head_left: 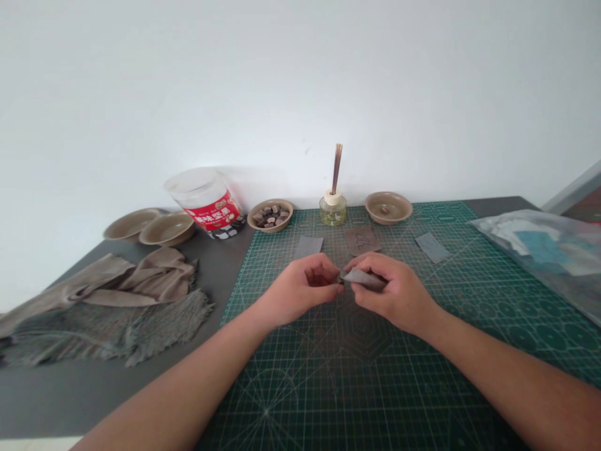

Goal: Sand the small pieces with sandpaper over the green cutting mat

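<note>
Above the green cutting mat (300,351), my two hands meet near the middle. My left hand (307,287) pinches a small dark piece (342,280), perhaps a stone, between thumb and fingertips. My right hand (392,289) is closed on a folded grey sheet (364,279), whose left tip touches or nearly touches the small piece. Behind my hands lie a grey sheet (308,246), a brown sheet with a dark mark (362,240) and, further right, another grey sheet (432,248).
A bowl of small stones (270,216), a reed diffuser (333,208) and a bowl with one small piece (389,208) stand by the wall. At left are a jar (206,203), two bowls (168,229) and crumpled cloths (117,313). A plastic bag (544,247) lies right.
</note>
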A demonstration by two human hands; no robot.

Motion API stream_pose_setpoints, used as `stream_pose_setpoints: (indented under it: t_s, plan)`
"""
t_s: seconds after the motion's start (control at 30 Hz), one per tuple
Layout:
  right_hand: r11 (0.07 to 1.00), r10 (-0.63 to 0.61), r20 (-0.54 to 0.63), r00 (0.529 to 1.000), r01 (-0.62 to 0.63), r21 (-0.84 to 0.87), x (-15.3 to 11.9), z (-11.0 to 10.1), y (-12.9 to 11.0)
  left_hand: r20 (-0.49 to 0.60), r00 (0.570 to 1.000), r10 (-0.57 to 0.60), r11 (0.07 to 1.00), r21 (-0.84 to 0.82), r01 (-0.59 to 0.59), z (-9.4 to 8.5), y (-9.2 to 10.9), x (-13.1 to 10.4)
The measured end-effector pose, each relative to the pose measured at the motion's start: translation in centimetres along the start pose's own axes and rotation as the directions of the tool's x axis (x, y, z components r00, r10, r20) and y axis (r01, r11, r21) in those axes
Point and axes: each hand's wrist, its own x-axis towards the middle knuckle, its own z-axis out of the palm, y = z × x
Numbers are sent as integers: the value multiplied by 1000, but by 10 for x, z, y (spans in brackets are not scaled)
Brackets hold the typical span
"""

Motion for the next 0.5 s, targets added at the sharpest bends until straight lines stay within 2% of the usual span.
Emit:
stream_pose_setpoints:
  t_s: [0.17, 0.4, 0.5]
  plan:
    - [1000, -14, 31, 999, 13, 27, -1, 0, 3, 9, 1000, -4, 1000, -11, 5, 0, -2, 0]
    - [991, 99, 79, 992, -105, 79, -1, 1, 8, -8, 1000, -10, 1000, -21, 10, -1, -4, 1]
    - [994, 92, 88, 992, -97, 59, -1, 1, 8, 6, 999, -34, 999, -17, 35, -2, -4, 1]
